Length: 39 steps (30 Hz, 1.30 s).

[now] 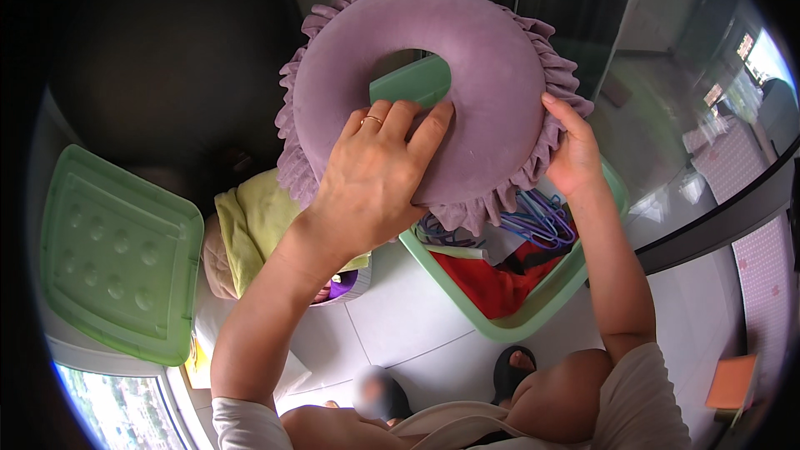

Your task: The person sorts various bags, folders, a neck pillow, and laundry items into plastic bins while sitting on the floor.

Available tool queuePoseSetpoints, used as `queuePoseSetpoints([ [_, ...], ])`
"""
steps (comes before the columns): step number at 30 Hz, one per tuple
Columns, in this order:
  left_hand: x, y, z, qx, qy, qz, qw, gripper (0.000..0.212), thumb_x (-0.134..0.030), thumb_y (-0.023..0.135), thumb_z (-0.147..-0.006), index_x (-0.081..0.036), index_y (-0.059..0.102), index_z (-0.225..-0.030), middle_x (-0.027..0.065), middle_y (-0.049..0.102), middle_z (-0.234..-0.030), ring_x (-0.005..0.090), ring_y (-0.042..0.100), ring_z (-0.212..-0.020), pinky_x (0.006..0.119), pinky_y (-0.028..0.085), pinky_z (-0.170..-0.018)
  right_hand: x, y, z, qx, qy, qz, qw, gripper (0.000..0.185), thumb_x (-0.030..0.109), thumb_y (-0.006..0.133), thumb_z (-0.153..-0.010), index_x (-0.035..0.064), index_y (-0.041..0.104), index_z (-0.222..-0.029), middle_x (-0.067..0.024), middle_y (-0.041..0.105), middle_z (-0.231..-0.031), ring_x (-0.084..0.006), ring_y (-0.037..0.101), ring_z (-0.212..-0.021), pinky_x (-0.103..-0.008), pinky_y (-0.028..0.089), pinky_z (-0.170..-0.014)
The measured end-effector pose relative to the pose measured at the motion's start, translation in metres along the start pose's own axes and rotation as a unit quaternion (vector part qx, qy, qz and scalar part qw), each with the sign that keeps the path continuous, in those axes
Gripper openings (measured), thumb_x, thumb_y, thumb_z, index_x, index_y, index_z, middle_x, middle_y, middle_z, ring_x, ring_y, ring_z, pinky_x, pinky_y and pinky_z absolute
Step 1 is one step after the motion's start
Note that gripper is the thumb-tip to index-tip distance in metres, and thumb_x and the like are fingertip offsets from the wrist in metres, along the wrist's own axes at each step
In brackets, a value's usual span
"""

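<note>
A purple ring-shaped cushion (494, 94) with a ruffled edge is held up in front of me. My left hand (381, 169) lies over its lower left part, fingers at the central hole. At the right edge, my right hand (572, 150) grips the ruffle, thumb on top. Below the cushion stands a green plastic tub (500, 328) holding red fabric (481, 287) and several plastic hangers (544, 222). Part of a green surface (412, 81) shows through the cushion's hole.
A green plastic lid (119, 250) stands at the left. Beside it a yellow-green cloth (259, 219) lies on a container with other textiles. Glass panels are at the right, and an orange box-like item (731, 381) is at the lower right. My sandalled feet are on the white tiled floor.
</note>
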<state>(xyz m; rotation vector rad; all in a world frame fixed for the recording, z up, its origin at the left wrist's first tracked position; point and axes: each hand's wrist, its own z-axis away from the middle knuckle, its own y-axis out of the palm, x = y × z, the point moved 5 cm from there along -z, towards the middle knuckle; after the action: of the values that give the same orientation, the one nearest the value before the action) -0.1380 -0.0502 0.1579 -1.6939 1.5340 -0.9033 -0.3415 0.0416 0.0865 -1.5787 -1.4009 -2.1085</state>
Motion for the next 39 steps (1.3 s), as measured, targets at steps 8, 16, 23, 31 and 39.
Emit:
queuePoseSetpoints([
  [8,-0.002,0.006,0.016,0.01,-0.003,-0.025,1.0,0.078,-0.008,0.078,-0.054,0.0,0.046,-0.125,0.017,0.052,-0.11,0.0333,0.053,-0.099,0.04,0.042,-0.085,-0.022,0.006,-0.006,0.045,0.014,0.027,0.999,0.084,0.032,0.079,-0.073,0.0025,0.033,-0.137,-0.0097,0.046,-0.132,-0.0225,0.044,-0.122,-0.0373,0.034,-0.105],
  [16,0.009,0.003,0.04,0.007,-0.031,0.024,0.999,0.082,-0.008,0.074,-0.054,-0.001,0.043,-0.129,0.0173,0.052,-0.11,0.0318,0.052,-0.099,0.04,0.042,-0.086,-0.036,0.029,0.001,0.045,0.026,0.066,0.996,0.059,0.012,0.072,-0.075,-0.0005,0.046,-0.127,-0.0096,0.057,-0.115,-0.0189,0.055,-0.105,-0.0323,0.043,-0.094],
  [23,0.03,-0.015,0.077,0.02,-0.054,0.069,0.996,0.093,-0.036,0.08,-0.06,-0.006,0.037,-0.136,0.0183,0.045,-0.126,0.0354,0.047,-0.112,0.045,0.039,-0.093,-0.05,0.042,0.007,0.008,0.004,0.07,0.997,0.046,0.014,0.066,-0.081,-0.0025,0.051,-0.122,-0.0113,0.058,-0.116,-0.0207,0.057,-0.104,-0.0323,0.045,-0.093],
  [31,0.132,0.002,0.265,0.04,-0.479,-0.038,0.876,0.083,-0.042,0.071,-0.076,0.0,0.032,-0.136,0.0214,0.041,-0.13,0.0382,0.039,-0.121,0.046,0.033,-0.101,-0.039,0.007,-0.014,-0.036,0.011,0.039,0.999,0.042,0.017,0.063,-0.085,-0.0009,0.052,-0.122,-0.0093,0.058,-0.118,-0.0207,0.057,-0.107,-0.0326,0.045,-0.093],
  [39,0.166,0.064,0.367,0.144,-0.707,-0.014,0.693,0.11,-0.064,0.072,-0.059,0.006,0.03,-0.133,0.0268,0.042,-0.131,0.0408,0.036,-0.125,0.047,0.026,-0.105,-0.059,-0.114,-0.03,-0.133,0.088,0.106,0.981,0.063,0.014,0.075,-0.074,0.0035,0.047,-0.129,-0.0095,0.055,-0.123,-0.0248,0.053,-0.11,-0.0358,0.043,-0.096],
])
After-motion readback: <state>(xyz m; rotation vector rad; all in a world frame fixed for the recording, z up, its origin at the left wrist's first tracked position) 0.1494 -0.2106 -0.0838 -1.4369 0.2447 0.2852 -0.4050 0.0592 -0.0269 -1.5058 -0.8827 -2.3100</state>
